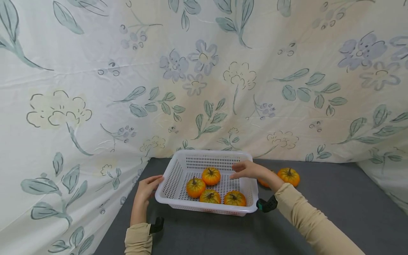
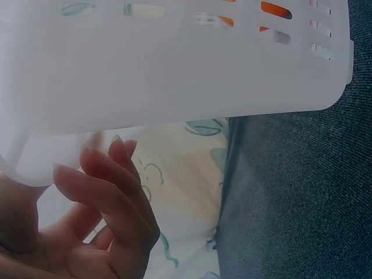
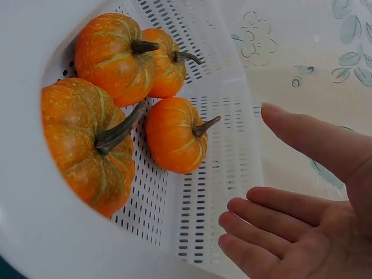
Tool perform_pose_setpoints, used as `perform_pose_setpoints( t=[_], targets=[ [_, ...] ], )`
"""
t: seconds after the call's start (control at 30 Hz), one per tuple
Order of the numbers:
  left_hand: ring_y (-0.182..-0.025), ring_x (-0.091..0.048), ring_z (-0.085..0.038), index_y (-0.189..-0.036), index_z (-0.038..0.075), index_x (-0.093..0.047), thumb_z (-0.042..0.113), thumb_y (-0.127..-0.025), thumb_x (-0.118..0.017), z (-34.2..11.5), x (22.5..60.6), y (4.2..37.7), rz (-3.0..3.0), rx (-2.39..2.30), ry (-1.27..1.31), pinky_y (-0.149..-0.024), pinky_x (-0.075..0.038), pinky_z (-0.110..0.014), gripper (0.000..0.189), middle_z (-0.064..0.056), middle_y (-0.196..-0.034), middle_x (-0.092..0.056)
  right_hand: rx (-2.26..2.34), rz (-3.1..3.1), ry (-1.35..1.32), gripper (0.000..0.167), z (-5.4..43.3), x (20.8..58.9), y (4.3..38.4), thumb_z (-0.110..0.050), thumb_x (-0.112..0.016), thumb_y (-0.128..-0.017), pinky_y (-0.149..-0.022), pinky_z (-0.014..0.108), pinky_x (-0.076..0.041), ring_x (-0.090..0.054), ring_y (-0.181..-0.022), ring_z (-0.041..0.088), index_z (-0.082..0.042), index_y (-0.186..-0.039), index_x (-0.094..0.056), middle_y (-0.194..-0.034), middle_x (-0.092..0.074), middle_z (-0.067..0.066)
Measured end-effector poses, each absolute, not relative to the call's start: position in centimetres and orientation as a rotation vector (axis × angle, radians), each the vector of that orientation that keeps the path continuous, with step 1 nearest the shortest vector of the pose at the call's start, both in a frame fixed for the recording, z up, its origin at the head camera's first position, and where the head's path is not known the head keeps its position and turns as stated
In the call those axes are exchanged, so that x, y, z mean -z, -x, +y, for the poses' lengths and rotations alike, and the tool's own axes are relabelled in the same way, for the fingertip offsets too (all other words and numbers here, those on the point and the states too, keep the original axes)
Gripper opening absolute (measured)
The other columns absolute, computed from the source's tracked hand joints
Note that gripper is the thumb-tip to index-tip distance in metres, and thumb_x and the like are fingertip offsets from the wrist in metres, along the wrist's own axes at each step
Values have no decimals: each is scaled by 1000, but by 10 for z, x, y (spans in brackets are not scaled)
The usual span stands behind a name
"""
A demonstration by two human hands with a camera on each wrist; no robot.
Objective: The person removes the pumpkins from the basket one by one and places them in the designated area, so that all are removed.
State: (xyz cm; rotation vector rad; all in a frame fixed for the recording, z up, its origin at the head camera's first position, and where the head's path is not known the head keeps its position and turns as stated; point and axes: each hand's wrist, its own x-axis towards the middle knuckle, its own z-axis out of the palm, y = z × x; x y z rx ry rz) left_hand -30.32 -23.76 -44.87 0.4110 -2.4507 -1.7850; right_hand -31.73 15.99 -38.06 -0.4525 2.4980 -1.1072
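Observation:
A white plastic basket [image 1: 207, 209] with slotted walls stands on the dark table and holds several small orange pumpkins [image 1: 211, 176]. At its left end my left hand [image 1: 148, 187] grips the rim, thumb on the rim and fingers bent beneath it, as the left wrist view shows. My right hand [image 1: 250, 170] hovers over the basket's right side, palm inward, its fingers spread loosely with nothing in them. In the right wrist view, the hand [image 3: 302, 226] is apart from the nearest pumpkin [image 3: 177, 135], whose brown stem points toward it.
Outside the basket, to its right, a pumpkin [image 1: 288, 176] sits on the dark tabletop [image 1: 338, 205]. Another one [image 1: 263, 183] is partly hidden behind my right forearm. A floral cloth [image 1: 204, 88] hangs behind the table and along its left side.

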Motion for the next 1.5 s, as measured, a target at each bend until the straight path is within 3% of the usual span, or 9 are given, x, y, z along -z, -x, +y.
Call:
perform_pose_setpoints(
  t=[0.33,0.67,0.8,0.97,1.13,1.5],
  targets=[
    [-78,-66,-10,-125,2,-64,30,-90,-68,-234,449,304,-2435,1793,-410,-67,-52,-29,44,-12,-111,-70,994,2502,344,64,152,386,321,-37,-74,-85,-101,50,-46,-57,-123,33,-1,-135,-56,-136,-59,17],
    [-77,-66,-9,-126,2,-63,30,-91,-67,-235,449,304,-2440,1794,-412,-67,-54,-29,45,-15,-115,-69,921,2491,311,52,146,388,320,-30,-78,-82,-92,42,-53,-66,-107,26,2,-121,-66,-120,-68,14],
    [-77,-66,-9,-127,2,-63,30,-91,-67,-235,448,303,-2441,1797,-412,-67,-54,-29,45,-12,-112,-70,895,2469,290,45,143,389,319,-29,-80,-80,-86,38,-56,-66,-95,18,0,-113,-70,-106,-72,8],
    [-77,-66,-9,-127,2,-63,29,-91,-67,-235,447,303,-2444,1803,-409,-66,-54,-29,45,-10,-110,-71,881,2431,256,31,140,391,318,-27,-81,-79,-76,31,-54,-55,-76,15,-2,-96,-74,-85,-68,6],
    [-77,-67,-9,-126,1,-64,29,-91,-68,-235,446,303,-2436,1813,-402,-66,-53,-28,45,-9,-108,-71,830,2440,220,29,137,390,316,-29,-81,-79,-82,38,-57,-64,-81,17,-3,-89,-75,-88,-71,9],
    [-76,-66,-9,-126,2,-64,29,-90,-68,-235,445,303,-2427,1826,-399,-65,-53,-28,45,-8,-107,-71,838,2414,178,26,132,388,312,-26,-81,-79,-82,41,-57,-66,-85,21,-4,-90,-72,-92,-70,11]
  ],
)
